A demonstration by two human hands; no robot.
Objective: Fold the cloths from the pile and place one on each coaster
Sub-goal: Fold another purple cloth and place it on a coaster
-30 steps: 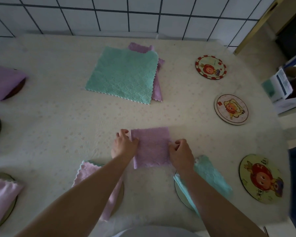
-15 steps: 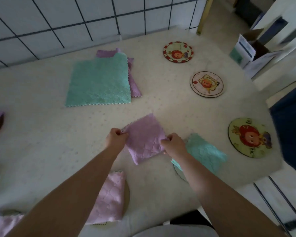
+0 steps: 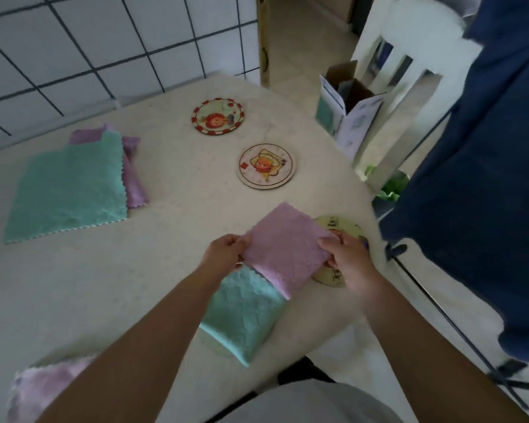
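Head view: both hands hold one folded pink cloth (image 3: 284, 248) above the table (image 3: 104, 285). The left hand (image 3: 226, 250) pinches the cloth's left edge, fingers curled round it. The right hand (image 3: 347, 254) grips the right edge, thumb on top and fingers underneath. The cloth is lifted and tilted, its near corner hanging over a folded teal cloth (image 3: 242, 312). Its right part covers some of the yellow coaster (image 3: 345, 230), which lies near the table's right edge; whether the cloth touches that coaster cannot be told.

Three picture coasters show their faces: the yellow one under the hands, a cream coaster (image 3: 266, 165) further back, and a red-rimmed coaster (image 3: 218, 116) beyond that. Each carries a cartoon figure. There are dark marks like writing on the yellow one, too blurred to read. The folded teal cloth lies on a fourth coaster, of which only a thin pale rim (image 3: 214, 346) shows at its near side.

The pile (image 3: 71, 184) lies at the left, unfolded: one teal cloth on top, and purple cloth sticking out behind and to its right. How many purple ones there are cannot be told. Another folded pink cloth (image 3: 40, 389) sits at the lower left corner, blurred.

Off the table to the right stand an open cardboard box (image 3: 345, 111) with blurred print, a white chair (image 3: 397, 96), and dark blue fabric (image 3: 483, 178).
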